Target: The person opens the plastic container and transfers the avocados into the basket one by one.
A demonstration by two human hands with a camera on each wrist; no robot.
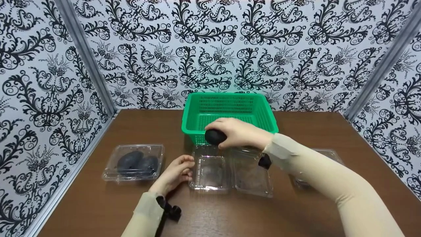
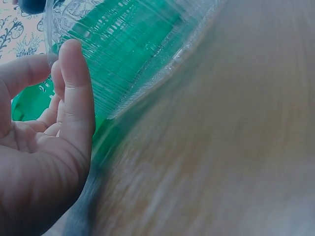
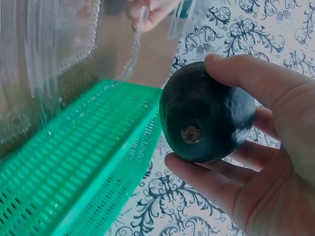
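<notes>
My right hand (image 1: 243,133) grips a dark avocado (image 1: 215,136) above the far end of an open clear plastic clamshell box (image 1: 210,174). In the right wrist view, the thumb and fingers wrap the avocado (image 3: 211,108), its brown stem scar showing. At the box's left edge, my left hand (image 1: 176,172) pinches the rim between thumb and fingers. The lid (image 1: 251,177) lies folded out to the right, partly behind my right wrist.
Behind the box stands a green perforated basket (image 1: 190,113). A closed clamshell (image 1: 111,164) with dark avocados sits to the left. Another clear box (image 1: 329,154) is partly hidden by my right arm. Patterned walls enclose the brown table (image 1: 210,217).
</notes>
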